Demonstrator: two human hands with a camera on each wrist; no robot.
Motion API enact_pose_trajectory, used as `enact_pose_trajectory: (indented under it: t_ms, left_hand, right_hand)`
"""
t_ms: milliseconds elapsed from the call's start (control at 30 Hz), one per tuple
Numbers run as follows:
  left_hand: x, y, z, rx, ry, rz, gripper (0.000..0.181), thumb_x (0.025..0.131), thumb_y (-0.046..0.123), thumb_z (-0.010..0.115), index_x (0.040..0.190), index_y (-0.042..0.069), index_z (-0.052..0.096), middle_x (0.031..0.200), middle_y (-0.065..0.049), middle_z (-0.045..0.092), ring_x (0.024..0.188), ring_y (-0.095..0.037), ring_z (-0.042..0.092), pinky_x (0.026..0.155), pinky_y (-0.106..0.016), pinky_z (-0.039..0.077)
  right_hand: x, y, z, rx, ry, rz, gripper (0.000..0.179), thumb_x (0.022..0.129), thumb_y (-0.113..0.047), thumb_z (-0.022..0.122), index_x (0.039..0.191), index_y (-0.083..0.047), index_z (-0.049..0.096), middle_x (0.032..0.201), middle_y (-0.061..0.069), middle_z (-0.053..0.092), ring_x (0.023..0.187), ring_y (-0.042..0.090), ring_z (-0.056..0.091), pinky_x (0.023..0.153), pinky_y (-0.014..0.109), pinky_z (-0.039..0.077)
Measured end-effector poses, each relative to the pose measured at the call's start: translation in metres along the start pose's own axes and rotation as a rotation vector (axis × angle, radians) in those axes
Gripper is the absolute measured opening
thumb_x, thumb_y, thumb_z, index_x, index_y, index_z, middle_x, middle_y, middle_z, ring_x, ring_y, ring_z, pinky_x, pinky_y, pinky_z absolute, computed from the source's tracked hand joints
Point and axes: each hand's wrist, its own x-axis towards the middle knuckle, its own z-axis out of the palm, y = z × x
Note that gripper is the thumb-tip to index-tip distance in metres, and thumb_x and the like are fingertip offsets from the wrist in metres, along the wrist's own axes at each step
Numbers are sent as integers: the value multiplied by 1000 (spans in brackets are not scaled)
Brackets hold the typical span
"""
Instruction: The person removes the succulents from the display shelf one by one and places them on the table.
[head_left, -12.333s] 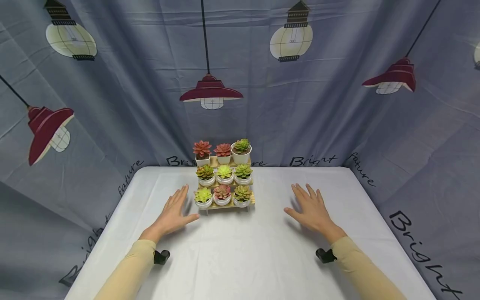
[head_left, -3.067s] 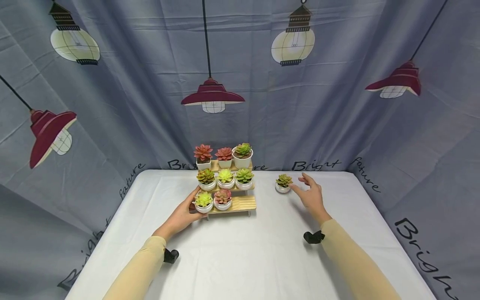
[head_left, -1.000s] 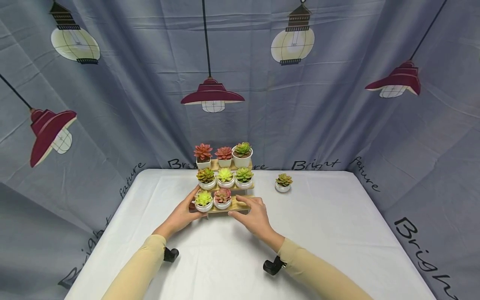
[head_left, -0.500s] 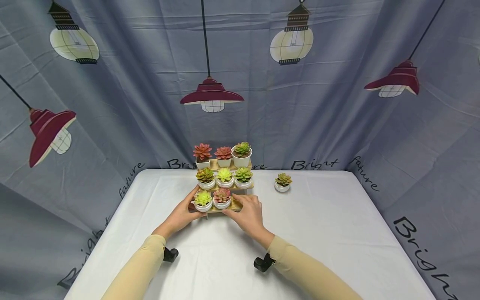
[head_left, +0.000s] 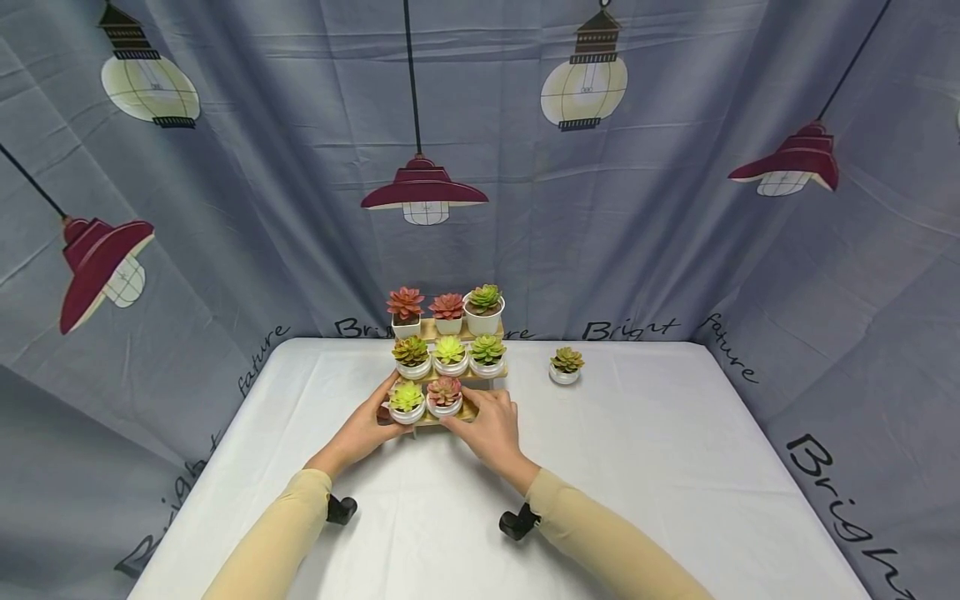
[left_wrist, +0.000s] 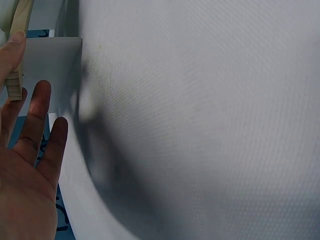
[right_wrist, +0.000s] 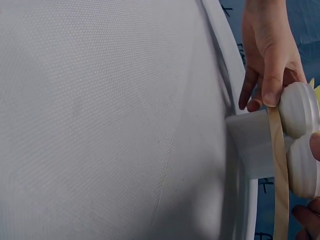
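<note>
In the head view, a three-tier wooden stand [head_left: 429, 330] bears small potted succulents in white pots. My left hand [head_left: 362, 435] grips the left end of its lowest shelf, thumb on the wooden board [left_wrist: 15, 88] in the left wrist view. My right hand [head_left: 491, 427] holds the pink succulent [head_left: 444, 393] on the lowest shelf, thumb in front and fingers behind; its white pot [right_wrist: 302, 170] shows in the right wrist view. Left of it stands a yellow-green succulent [head_left: 407, 398]. A green succulent [head_left: 566, 363] sits on the table, right of the stand.
The white table [head_left: 645, 467] extends in front and to the right. A grey-blue curtain [head_left: 637, 250] printed with lamps hangs close behind the stand. More succulents, such as the red one [head_left: 406, 305], stand on the upper tiers.
Earlier my left hand came off the table to the stand. The green succulent went from the lowest shelf to the table. My right hand then moved left and closed around the pink succulent.
</note>
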Motion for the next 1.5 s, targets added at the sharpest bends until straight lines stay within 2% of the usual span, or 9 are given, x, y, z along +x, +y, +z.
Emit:
enact_pose_trajectory:
  t_ms: [333,500,700,900,1500]
  left_hand:
    - [1,-1,-2,11,-21,-15,107,86,20,86,165,36,16,131,-11,56,101,-20,65,87,-37,56]
    - [1,-1,-2,17,-22,-9,107,86,20,86,166,35,16,132,-12,56,100,-20,65,88,-38,56]
    - [1,-1,-3,15,-26,12,107,86,22,86,166,34,16,134,-13,56,99,-19,65,87,-37,55]
    - [1,-1,-2,6,-25,-2,107,86,20,86,165,36,16,132,-11,55,99,-19,64,87,-36,55]
    - [1,-4,-2,-12,-32,-8,107,86,24,87,165,39,16,131,-10,55,98,-20,64,86,-37,54]
  right_hand:
    - [3,0,5,-11,10,2,68,80,-52,85,133,-12,70,127,4,70,100,22,48,79,39,37]
    - [5,0,7,-20,3,7,70,80,-54,85,134,-12,70,126,4,70,99,21,47,79,39,36]
    - [6,-2,8,-4,-3,22,71,79,-54,85,134,-12,69,127,5,70,99,21,47,83,41,37]
    - [7,-1,10,9,-9,33,71,79,-53,85,134,-11,69,128,6,69,101,23,48,89,44,38]
    - [8,-2,13,11,5,33,72,78,-53,86,133,-10,69,125,6,71,101,24,49,92,47,38]
